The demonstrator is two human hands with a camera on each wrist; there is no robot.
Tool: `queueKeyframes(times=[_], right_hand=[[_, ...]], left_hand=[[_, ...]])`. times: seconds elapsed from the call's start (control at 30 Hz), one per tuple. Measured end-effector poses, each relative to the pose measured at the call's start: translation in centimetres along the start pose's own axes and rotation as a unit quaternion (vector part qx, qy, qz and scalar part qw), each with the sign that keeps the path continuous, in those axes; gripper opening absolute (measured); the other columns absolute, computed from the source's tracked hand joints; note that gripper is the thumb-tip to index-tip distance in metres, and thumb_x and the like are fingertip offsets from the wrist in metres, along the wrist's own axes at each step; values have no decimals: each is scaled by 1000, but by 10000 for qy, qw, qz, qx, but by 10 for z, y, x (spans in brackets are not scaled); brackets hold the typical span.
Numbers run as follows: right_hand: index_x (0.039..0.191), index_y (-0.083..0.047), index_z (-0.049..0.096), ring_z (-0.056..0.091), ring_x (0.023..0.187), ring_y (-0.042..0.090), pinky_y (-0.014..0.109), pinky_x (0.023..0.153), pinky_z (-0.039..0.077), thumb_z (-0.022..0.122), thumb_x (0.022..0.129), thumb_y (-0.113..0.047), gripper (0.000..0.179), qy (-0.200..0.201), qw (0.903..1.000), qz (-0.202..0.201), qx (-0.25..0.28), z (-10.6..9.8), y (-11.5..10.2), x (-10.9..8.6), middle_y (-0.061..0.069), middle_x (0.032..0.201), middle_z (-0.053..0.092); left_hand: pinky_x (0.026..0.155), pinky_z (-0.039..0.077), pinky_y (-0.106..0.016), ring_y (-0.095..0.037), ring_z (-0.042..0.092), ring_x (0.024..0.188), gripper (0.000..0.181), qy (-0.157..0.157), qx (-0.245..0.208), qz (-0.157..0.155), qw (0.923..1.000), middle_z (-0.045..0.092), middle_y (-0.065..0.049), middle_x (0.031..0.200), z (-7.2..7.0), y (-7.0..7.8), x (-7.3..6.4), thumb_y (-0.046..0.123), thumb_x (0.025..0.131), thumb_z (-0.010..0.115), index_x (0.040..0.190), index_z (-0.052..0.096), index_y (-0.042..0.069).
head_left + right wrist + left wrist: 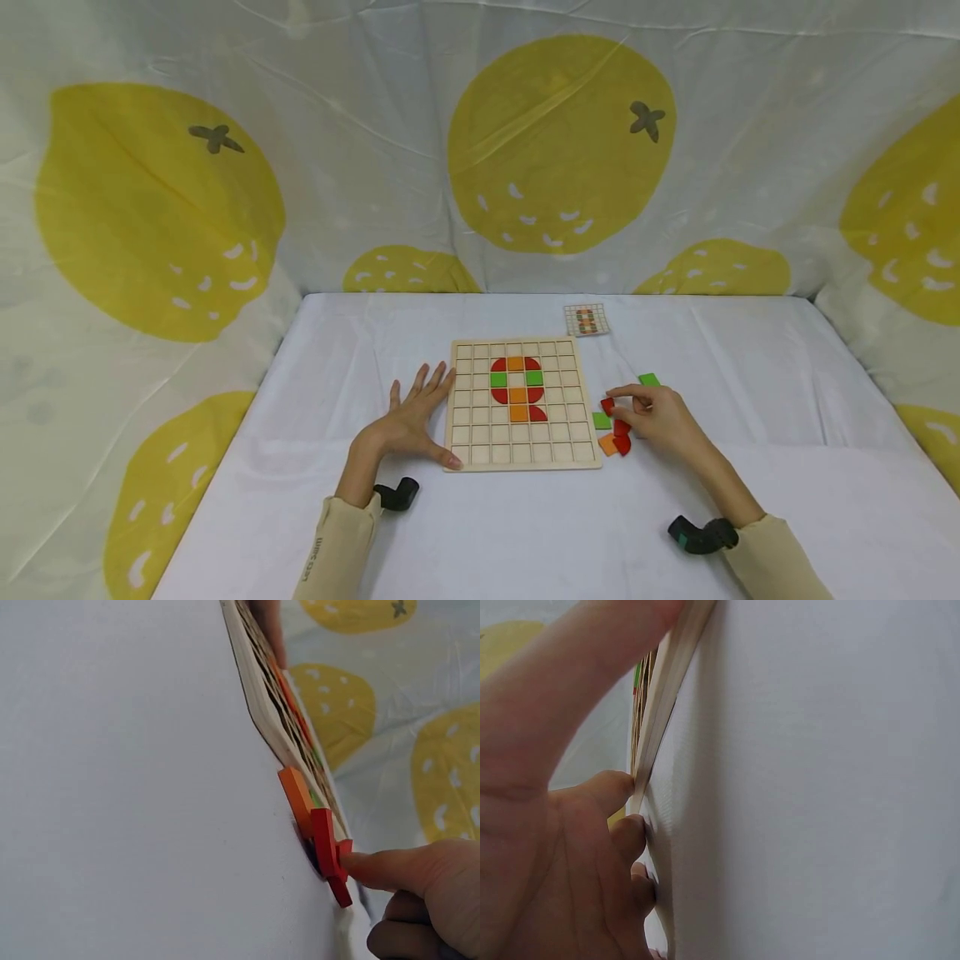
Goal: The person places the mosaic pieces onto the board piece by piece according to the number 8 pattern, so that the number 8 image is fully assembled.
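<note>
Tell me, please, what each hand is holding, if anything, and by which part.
The right hand appears to pinch a red tile by its edges; the left hand grips nothing, only touching the left edge of the wooden grid board.

From here I make out dark lettering [311,558], apparently "Lets Sam", on the left sleeve [339,546], nearer the surface's [525,533] left edge.

I see pale fabric backdrop [360,183] behind white-covered worktop [847,475], creased near top. Centre yellow fruit print [555,192] shows whole, dark leaf mark at upper right; big left print [150,208] marked likewise. I get smaller middle prints [408,271] meeting worktop's far edge, upper right-hand print [911,208] cut by frame.
</note>
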State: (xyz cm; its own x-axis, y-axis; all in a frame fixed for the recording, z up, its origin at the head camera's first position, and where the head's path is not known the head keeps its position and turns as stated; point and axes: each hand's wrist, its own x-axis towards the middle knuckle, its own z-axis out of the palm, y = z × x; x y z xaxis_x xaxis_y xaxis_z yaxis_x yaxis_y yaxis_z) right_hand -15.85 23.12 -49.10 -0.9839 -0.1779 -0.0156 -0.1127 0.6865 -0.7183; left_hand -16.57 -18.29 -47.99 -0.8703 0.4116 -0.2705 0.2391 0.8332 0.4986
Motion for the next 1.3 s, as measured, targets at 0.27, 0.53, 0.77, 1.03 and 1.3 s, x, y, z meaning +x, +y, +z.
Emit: queueKeyframes(times=[0.27,0.53,0.77,1.03,1.3], right_hand=[[116,-7,78,38,57,7,21,54,30,80,89,-13,28,-300,9992,-168,189,0,7,5,-4,62,40],[113,-8,78,36,54,7,21,51,27,80,90,-15,23,-336,9989,39,323,0,6,8,-4,61,38],[108,-8,79,37,52,8,21,50,27,79,91,-16,19,-267,9992,130,266,1,2,11,-4,60,38],[118,-10,77,38,52,7,20,49,29,79,91,-13,27,-360,9990,-96,258,3,3,15,-4,62,40],[118,-8,78,39,53,6,19,51,31,75,94,-12,25,-900,9940,-594,183,-3,4,22,-7,60,38]], left_hand=[[119,-13,-77,-39,-14,162,147,-44,-61,8,10000,-4,-11,176,-1,0,-1,53,60,98,168,6,13],[119,-12,-77,-39,-14,162,148,-66,-110,38,9999,-4,-11,176,-3,2,-1,54,59,98,168,6,14],[120,-12,-77,-37,-14,162,147,-87,-68,-38,9999,-4,-10,176,-3,2,-2,53,59,98,168,6,15],[119,-12,-78,-39,-13,162,146,-46,-47,-20,10000,-3,-11,176,-3,2,-1,53,60,98,168,8,13],[119,-11,-78,-39,-13,162,145,-49,-29,-25,10000,-3,-12,176,-3,3,-2,52,60,98,168,8,13]])
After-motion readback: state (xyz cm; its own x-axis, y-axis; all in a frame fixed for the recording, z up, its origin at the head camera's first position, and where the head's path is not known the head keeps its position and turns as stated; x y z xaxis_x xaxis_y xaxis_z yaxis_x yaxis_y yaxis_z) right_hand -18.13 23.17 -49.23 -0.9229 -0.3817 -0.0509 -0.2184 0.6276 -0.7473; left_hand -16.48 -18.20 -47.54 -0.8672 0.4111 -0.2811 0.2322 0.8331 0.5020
